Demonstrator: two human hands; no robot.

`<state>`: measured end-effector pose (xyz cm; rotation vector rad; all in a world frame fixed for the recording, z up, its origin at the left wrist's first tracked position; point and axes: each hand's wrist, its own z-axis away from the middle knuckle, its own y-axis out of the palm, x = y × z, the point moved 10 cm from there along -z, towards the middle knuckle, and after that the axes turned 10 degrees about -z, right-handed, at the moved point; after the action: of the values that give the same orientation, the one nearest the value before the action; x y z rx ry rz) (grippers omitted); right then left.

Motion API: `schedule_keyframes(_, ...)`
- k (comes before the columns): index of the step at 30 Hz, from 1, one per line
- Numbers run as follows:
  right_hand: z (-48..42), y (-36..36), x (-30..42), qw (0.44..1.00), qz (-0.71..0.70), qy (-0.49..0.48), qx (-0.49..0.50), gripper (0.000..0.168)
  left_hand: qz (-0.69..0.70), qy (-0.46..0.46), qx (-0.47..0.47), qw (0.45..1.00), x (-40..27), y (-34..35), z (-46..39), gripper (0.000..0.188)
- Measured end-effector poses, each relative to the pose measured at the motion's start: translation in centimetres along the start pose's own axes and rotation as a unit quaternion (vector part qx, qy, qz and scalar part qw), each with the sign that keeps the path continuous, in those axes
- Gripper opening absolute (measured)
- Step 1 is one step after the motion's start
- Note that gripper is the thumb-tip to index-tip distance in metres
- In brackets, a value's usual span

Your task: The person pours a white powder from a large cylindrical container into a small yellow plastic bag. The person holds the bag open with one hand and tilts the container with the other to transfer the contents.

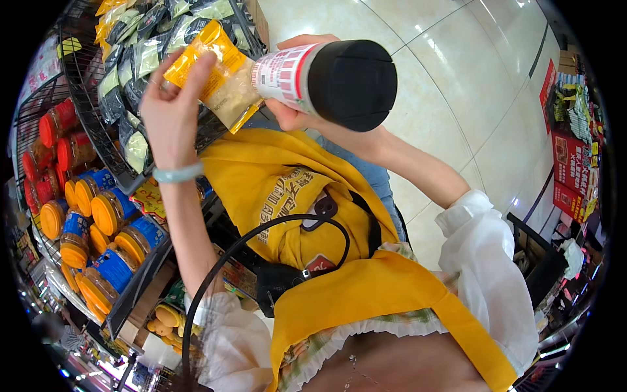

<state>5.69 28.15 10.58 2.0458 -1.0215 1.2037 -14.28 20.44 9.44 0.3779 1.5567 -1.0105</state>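
My left hand [174, 108], with a pale green bangle at its wrist, pinches the upper part of a yellow packet [228, 98] whose clear window shows pale contents. My right hand [299, 110] is wrapped around a jar [284, 73] with a black lid [352, 85] and a white, pink and red label that bears writing. The jar lies tilted, its lid towards the right and its other end against or just over the packet. Part of the right hand is hidden behind the jar.
Below my left hand, a black wire rack [83, 108] holds dark and pale green packets [147, 56], red-lidded jars [73, 152] and orange-lidded jars [105, 210]. A yellow apron [254, 196] hangs before me with a phone in its pocket. Stacked red boxes [568, 171] stand across the tiled floor [441, 98].
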Motion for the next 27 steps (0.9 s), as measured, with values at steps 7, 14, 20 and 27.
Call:
schedule_keyframes(7,0.8,-1.5,1.0,0.993,0.105,0.057,-0.018,0.051,0.093,0.085,-0.057,0.99,0.4,0.7,1.2,0.034)
schedule_keyframes(14,1.4,-0.6,1.1,0.988,0.133,-0.071,0.021,0.057,0.062,0.159,-0.08,0.982,-0.8,1.5,1.6,0.029)
schedule_keyframes(20,0.7,-1.1,2.8,0.991,0.127,-0.018,-0.036,0.049,0.06,0.131,-0.072,0.987,-0.3,1.3,1.8,0.03)
schedule_keyframes(27,1.1,-1.6,3.2,0.982,0.182,-0.03,-0.044,0.057,0.093,0.125,-0.099,0.983,0.2,0.2,1.7,0.033)
